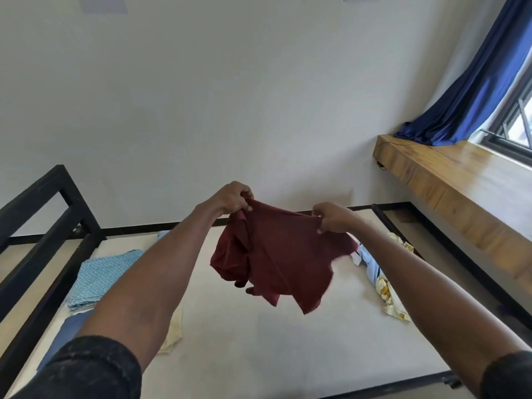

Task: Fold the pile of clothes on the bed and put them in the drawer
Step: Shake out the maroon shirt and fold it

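Both arms reach forward over a bed with a pale, off-white mattress (259,341) set in a black metal frame (43,226). The left hand (233,200) and the right hand (334,217) each pinch the upper edge of a dark red, crumpled cloth garment (276,260) with curled fingers, thumb pressed against the fabric, so that it hangs in the air above the middle of the mattress, its lower folds loose and uneven and clear of the surface. Black sleeves (95,367) cover the upper forearms at the bottom of the view. On the left side of the mattress lies a folded light blue cloth with a white zigzag pattern (100,275), with a darker blue piece (69,329) and a cream one (175,332) just beside it. On the right side, near the frame, lies a loose heap of pale blue and yellow-patterned clothes (383,283), partly hidden behind the right forearm. A plain white wall (201,110) rises behind the bed. To the right runs a thick wooden window ledge (460,182), on which the end of a deep blue curtain (475,82) rests beside a dark-framed window (515,116).
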A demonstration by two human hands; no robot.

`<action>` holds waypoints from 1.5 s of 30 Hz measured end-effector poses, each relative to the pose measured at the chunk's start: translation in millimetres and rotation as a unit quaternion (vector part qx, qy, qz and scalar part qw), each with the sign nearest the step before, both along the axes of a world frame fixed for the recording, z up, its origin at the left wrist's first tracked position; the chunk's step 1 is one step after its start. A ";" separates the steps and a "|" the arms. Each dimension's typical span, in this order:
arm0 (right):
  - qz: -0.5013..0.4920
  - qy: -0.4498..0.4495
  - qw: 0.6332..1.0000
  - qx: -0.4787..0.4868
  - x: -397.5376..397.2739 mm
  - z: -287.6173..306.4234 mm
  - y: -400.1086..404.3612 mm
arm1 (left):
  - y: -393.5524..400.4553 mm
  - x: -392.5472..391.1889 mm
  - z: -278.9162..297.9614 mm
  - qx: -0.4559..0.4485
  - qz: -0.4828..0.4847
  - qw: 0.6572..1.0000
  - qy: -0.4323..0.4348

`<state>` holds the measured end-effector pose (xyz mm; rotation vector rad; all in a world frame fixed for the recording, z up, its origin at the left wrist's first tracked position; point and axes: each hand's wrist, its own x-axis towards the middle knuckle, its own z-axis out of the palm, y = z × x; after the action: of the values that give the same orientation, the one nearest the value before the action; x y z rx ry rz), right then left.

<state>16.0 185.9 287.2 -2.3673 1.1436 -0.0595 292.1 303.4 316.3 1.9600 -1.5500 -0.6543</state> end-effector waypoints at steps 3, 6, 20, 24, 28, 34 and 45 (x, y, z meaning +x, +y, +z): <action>-0.070 -0.011 0.992 -0.100 -7.6 -15.7 -3.6 | 9.3 10.3 -11.1 0.007 0.023 0.999 -0.028; -0.116 -0.142 0.982 -0.037 -12.0 -23.0 -0.9 | 19.4 16.2 -21.7 -0.030 0.083 0.996 0.029; -0.016 -0.112 0.994 -0.004 -24.3 -22.9 26.1 | 36.0 -32.5 -43.8 -0.041 0.235 0.940 0.242; -0.029 -0.167 0.985 -0.005 -33.2 -39.5 20.3 | 39.6 -45.1 -31.0 -0.008 0.201 0.952 0.229; -0.116 -0.207 0.971 -0.036 -45.5 -55.1 19.1 | 42.1 -53.4 -21.0 -0.023 0.200 0.948 0.245; -0.351 -0.307 0.884 0.037 -42.5 -75.1 21.6 | 37.7 -74.9 -11.2 -0.060 0.163 0.966 0.190; -0.400 -0.524 0.677 0.329 -46.1 -74.7 28.4 | 26.0 -90.6 -5.5 -0.135 0.201 0.957 0.158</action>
<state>-30.1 214.4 212.5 -0.7360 1.1449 -0.9782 201.5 329.4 310.8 1.7852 -0.9547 -0.5194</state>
